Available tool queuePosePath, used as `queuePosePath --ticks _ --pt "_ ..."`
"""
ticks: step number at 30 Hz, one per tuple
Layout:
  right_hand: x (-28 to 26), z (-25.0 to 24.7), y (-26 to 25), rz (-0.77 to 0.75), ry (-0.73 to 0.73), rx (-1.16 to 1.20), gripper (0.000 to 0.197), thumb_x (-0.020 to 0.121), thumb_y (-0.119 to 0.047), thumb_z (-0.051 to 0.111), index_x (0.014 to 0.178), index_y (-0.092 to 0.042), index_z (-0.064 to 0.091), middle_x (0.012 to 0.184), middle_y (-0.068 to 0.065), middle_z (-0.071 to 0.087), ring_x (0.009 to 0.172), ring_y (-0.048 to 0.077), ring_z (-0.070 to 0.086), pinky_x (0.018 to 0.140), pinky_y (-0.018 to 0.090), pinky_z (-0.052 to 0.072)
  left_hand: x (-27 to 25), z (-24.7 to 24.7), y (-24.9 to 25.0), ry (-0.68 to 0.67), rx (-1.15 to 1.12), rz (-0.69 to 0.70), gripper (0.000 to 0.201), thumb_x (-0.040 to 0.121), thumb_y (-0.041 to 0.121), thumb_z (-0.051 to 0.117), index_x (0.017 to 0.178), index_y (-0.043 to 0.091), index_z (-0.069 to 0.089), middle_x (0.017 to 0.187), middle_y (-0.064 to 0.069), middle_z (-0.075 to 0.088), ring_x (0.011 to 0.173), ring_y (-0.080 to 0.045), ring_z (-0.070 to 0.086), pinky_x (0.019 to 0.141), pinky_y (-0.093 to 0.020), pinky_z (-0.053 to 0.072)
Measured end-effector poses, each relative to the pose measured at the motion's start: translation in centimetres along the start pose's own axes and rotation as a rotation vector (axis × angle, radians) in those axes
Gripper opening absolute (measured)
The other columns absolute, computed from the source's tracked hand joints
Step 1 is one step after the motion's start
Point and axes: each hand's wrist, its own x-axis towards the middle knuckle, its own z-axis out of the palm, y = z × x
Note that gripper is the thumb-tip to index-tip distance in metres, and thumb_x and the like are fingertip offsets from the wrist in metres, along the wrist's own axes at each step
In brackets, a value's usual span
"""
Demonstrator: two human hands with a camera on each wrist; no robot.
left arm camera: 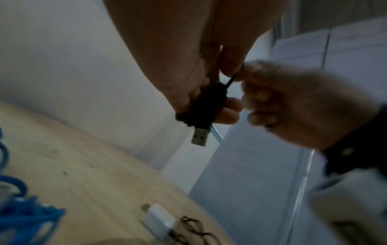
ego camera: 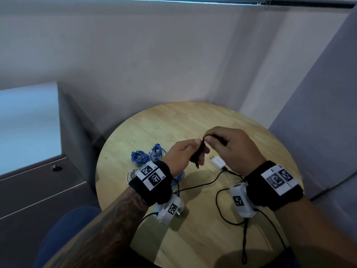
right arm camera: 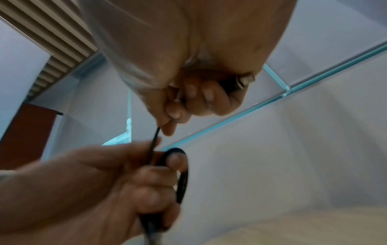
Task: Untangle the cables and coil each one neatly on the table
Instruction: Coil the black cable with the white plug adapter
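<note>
Head view shows, at the left of the round wooden table (ego camera: 154,120), the blue cables (ego camera: 144,155), which lie in bundles close to the left wrist and look already gathered, though how neatly I cannot tell. Next to the right, the left hand (ego camera: 181,155) is raised above the table and its fingers are curled around a small bundle of black USB cable (ego camera: 197,153); in the left wrist view the metal USB plug (left arm camera: 200,136) hangs out below the fingers, pointing down. Just to the right again, the right hand (ego camera: 229,144) pinches the free strand of the same cable between thumb and fingertip, directly above the bundle, and the two hands almost touch. In the right wrist view one loop stands out around a finger of the left hand. I judge that the step in hand is the winding of the last part of this cable. To do it well, the left hand should keep the loops pressed together, so none slips out, and the right hand should lead the strand with light tension and make each turn the same size, without a twist. The plug should stay outside the coil. Below the hands, the white charger (ego camera: 218,163) lies on the table with a thin black lead (ego camera: 204,183) running loose over the wood; this one seems not coiled yet.
</note>
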Motion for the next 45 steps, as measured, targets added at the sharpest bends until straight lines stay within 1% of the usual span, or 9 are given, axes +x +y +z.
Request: queuePosePath --ticks 6,11,15,22,26,33,36,41,45 --pt "-0.3 1.0 1.5 0.148 -0.087 0.278 0.021 0.101 -0.022 0.056 0.109 -0.028 0.075 0.103 -0.011 0.076 0.102 0.006 0.068 0.096 0.034 0.051 0.2 -0.3 1.0 -0.009 -0.413 -0.048 0.029 0.103 0.014 0.038 0.083 0.003 0.056 0.056 0.005 0.036 0.052 -0.011 0.038 0.069 -0.029 0.047" --pt "-0.2 1.7 0.4 0.168 -0.152 0.359 0.009 0.095 -0.021 0.067 0.095 -0.012 0.070 0.087 0.006 0.071 0.081 0.013 0.063 0.081 0.033 0.049 -0.3 -1.7 1.5 -0.091 -0.707 -0.120 0.027 0.100 0.018 0.038 0.088 0.003 0.057 0.060 0.001 0.042 0.054 -0.013 0.045 0.070 -0.030 0.053" --pt "-0.3 1.4 0.3 0.159 -0.128 0.308 0.014 0.096 -0.021 0.064 0.091 -0.007 0.064 0.087 0.018 0.065 0.075 0.025 0.054 0.072 0.035 0.045 -0.1 -2.0 1.3 -0.060 -0.549 -0.050 0.027 0.100 0.016 0.040 0.093 -0.001 0.059 0.067 -0.004 0.053 0.065 -0.022 0.057 0.070 -0.032 0.051" --pt "-0.4 1.7 0.9 0.143 -0.105 0.209 0.022 0.100 -0.009 0.051 0.105 -0.017 0.071 0.096 -0.002 0.068 0.088 0.008 0.059 0.077 0.017 0.042 0.4 -0.3 0.8 0.213 -0.490 -0.064 0.029 0.105 0.016 0.037 0.082 0.005 0.052 0.056 0.006 0.029 0.050 -0.009 0.025 0.048 -0.018 0.023" --pt "-0.3 1.8 2.1 0.096 -0.131 -0.089 0.017 0.098 -0.023 0.059 0.105 -0.026 0.074 0.095 -0.006 0.063 0.090 0.013 0.056 0.081 0.031 0.045 0.4 -0.8 1.1 0.224 -0.512 -0.083 0.027 0.105 0.012 0.036 0.082 0.004 0.050 0.055 0.005 0.029 0.046 -0.006 0.025 0.043 -0.015 0.026" --pt "0.0 2.0 1.2 0.443 0.095 0.746 0.015 0.096 0.000 0.059 0.107 0.001 0.070 0.091 0.016 0.074 0.075 0.016 0.073 0.071 0.025 0.059 0.3 -0.7 0.6 0.173 -0.450 -0.113 0.020 0.103 0.006 0.036 0.085 0.012 0.043 0.056 0.005 0.032 0.048 -0.007 0.027 0.044 -0.016 0.026" --pt "0.3 2.1 1.0 0.569 0.082 0.987 0.013 0.097 -0.002 0.057 0.104 -0.002 0.068 0.087 0.013 0.073 0.073 0.015 0.073 0.064 0.022 0.058 0.2 -0.6 0.8 0.131 -0.503 -0.112 0.020 0.103 0.005 0.035 0.086 0.010 0.044 0.053 0.008 0.033 0.046 -0.005 0.028 0.043 -0.014 0.026" --pt "0.1 2.7 0.9 0.697 -0.039 1.059 0.012 0.096 -0.003 0.057 0.098 -0.014 0.061 0.077 0.007 0.071 0.058 0.012 0.066 0.048 0.021 0.045 -0.1 -0.5 0.9 0.079 -0.594 -0.148 0.016 0.103 0.007 0.038 0.089 0.009 0.047 0.064 -0.001 0.032 0.045 -0.004 0.030 0.041 -0.013 0.027" --pt "-0.1 3.6 0.7 0.579 -0.033 0.935 0.011 0.097 -0.008 0.060 0.104 -0.014 0.066 0.082 0.004 0.066 0.058 0.011 0.055 0.051 0.022 0.038 0.1 -0.3 0.5 0.137 -0.564 -0.128 0.015 0.103 0.010 0.040 0.090 0.011 0.048 0.065 0.000 0.042 0.045 -0.006 0.029 0.044 -0.015 0.025"
